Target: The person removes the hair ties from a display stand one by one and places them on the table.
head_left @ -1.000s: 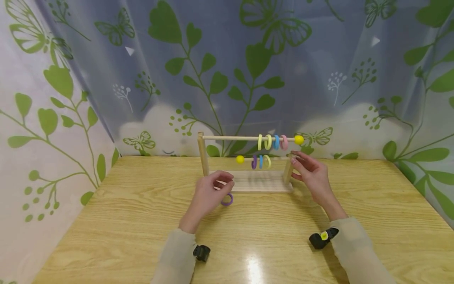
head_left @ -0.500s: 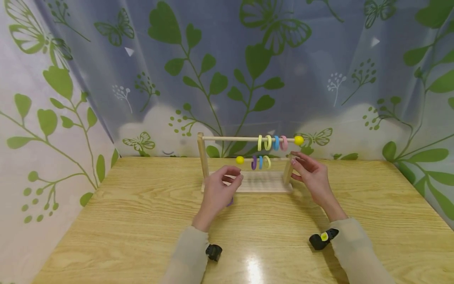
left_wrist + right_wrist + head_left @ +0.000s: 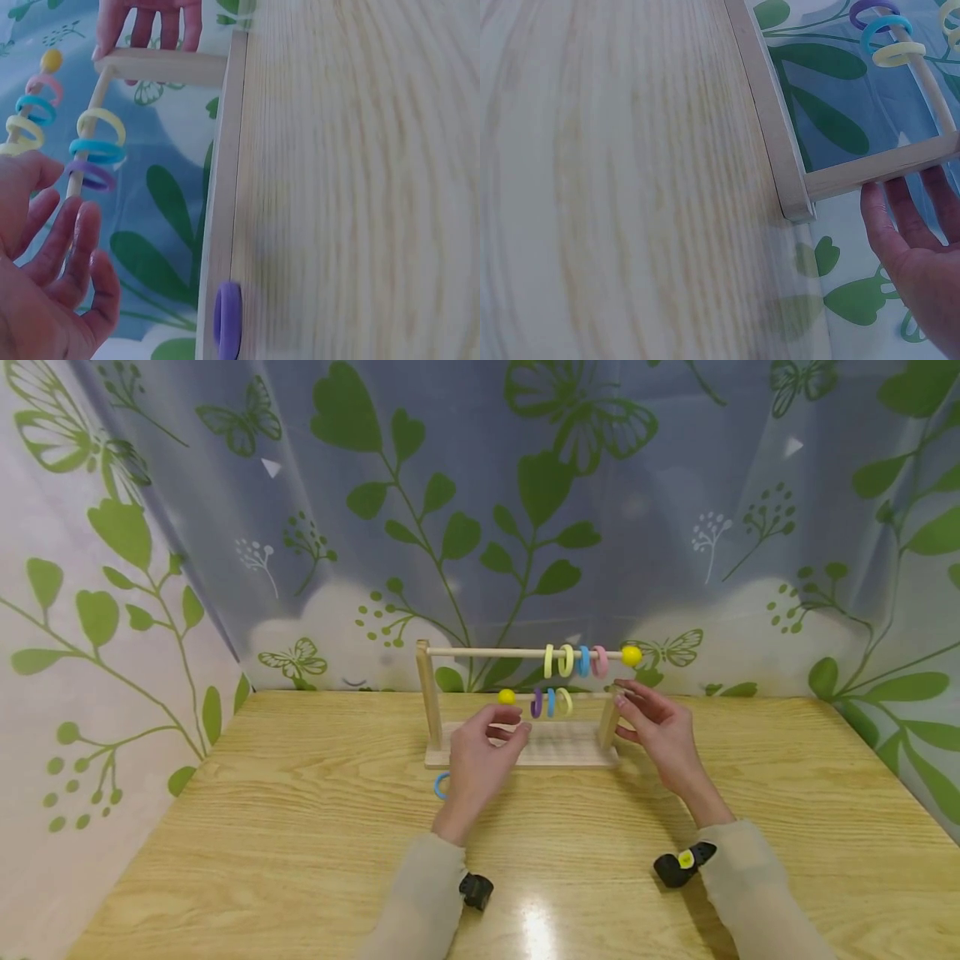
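A wooden stand (image 3: 428,693) carries two rods. Yellow, blue and pink rings hang on the upper rod (image 3: 487,652). Purple (image 3: 536,703), blue (image 3: 551,702) and yellow (image 3: 565,702) rings hang on the lower one, left of which is a yellow ball (image 3: 507,697). My left hand (image 3: 483,756) is just below that ball, fingers bent and apart from the thumb, with nothing seen between them; in the left wrist view its fingers (image 3: 60,255) overlap the rod's end. My right hand (image 3: 660,735) grips the right upright (image 3: 611,722), thumb in front.
On the wooden table (image 3: 300,827), a blue ring (image 3: 441,786) lies partly behind my left wrist. A purple ring (image 3: 227,321) is beside the stand's base in the left wrist view. A patterned curtain (image 3: 480,527) hangs behind.
My left hand has moved right and slightly up, toward the lower rod's ball end. It now covers the loose purple ring, while the blue one has come into sight. My right hand stays put.
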### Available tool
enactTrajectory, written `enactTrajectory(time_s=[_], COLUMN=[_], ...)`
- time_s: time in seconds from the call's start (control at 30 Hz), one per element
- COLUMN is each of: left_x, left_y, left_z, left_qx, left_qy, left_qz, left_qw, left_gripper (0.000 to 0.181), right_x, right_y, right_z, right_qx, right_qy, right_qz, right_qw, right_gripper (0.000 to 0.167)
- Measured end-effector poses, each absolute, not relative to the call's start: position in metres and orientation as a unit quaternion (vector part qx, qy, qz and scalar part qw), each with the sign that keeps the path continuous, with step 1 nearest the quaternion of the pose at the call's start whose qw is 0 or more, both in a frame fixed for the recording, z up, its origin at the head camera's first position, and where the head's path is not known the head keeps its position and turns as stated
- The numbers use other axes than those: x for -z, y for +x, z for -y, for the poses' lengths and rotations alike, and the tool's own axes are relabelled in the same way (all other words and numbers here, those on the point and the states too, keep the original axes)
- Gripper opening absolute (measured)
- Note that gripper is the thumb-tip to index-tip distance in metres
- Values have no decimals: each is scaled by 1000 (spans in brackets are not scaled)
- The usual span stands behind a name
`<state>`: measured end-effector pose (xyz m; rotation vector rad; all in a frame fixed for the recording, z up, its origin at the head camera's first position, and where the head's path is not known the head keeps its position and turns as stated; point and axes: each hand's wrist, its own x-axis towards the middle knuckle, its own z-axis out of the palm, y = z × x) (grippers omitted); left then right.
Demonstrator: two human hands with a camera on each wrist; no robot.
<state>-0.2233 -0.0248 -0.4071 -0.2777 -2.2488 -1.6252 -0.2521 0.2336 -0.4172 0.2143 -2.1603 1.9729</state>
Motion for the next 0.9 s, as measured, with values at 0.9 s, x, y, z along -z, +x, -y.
enactTrajectory(time_s=[0.9], left_x=[414], left_y=[-231], left_z=[-6], left_qx=[606], left_qy=[-19], left_qz=[766], left_qw=[214], left_gripper=[18], right_x=[417], right_y=[-252], right_z=[-233], right_qx=[-671], right_qy=[68], right_qz=[731], right_qw=[101], right_gripper=[50])
